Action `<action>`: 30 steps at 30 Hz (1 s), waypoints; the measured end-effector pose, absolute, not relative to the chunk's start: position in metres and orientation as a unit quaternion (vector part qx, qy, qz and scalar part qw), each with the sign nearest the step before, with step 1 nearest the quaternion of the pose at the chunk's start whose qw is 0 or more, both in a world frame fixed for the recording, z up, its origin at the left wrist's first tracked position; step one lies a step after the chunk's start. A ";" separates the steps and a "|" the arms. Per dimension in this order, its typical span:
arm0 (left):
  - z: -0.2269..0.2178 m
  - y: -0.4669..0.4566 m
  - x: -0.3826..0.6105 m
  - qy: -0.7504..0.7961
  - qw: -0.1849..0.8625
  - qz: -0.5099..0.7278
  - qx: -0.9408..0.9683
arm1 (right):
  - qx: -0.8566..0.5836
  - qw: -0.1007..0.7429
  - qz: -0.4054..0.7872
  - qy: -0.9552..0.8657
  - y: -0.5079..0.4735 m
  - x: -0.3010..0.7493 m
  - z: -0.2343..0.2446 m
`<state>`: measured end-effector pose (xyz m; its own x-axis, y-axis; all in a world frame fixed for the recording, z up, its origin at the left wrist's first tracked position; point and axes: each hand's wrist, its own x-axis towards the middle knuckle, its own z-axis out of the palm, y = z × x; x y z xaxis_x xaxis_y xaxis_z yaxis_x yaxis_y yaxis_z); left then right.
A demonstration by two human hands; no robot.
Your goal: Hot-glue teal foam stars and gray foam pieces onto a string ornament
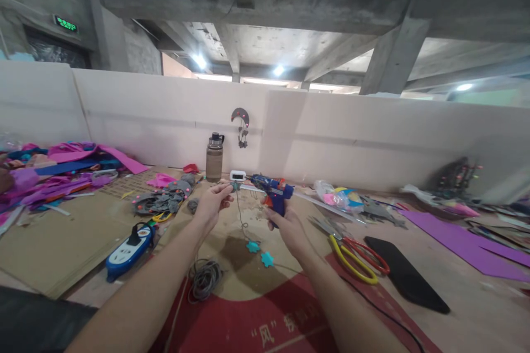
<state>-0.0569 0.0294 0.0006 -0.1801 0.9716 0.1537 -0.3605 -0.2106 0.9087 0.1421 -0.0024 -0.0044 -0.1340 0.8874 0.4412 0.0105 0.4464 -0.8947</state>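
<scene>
My right hand (285, 223) is wrapped round the grip of a blue hot glue gun (271, 185), whose nozzle points left. Facing it, my left hand (215, 201) pinches a small greyish cutout (236, 185) close to the nozzle. From that cutout a thin grey cord (242, 215) hangs down toward the board. Two teal flower-shaped cutouts (267, 258) lie below, between my forearms. A coil of grey cord (206, 280) rests beside my left forearm. Whether glue is on the cutout is too small to tell.
Scissors with red and yellow handles (356, 259) and a black phone-like slab (403, 273) lie at right. A blue-white power strip (130, 251) and grey felt pieces (161, 198) sit at left. A bottle (214, 160) stands by the white partition (165, 116).
</scene>
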 end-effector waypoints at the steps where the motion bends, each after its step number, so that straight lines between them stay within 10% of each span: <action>1: 0.000 0.030 -0.057 0.384 0.500 0.666 0.399 | -0.348 0.551 0.392 -0.650 -0.002 0.142 -0.006; 30: 0.005 0.025 -0.050 0.373 0.513 0.642 0.431 | -0.417 0.494 0.268 -0.715 -0.002 0.142 -0.014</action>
<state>-0.0499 0.0248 0.0047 -0.1025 0.9799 0.1712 -0.3367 -0.1961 0.9210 0.1421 -0.0021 -0.0145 -0.1647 0.8602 0.4826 0.3309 0.5091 -0.7946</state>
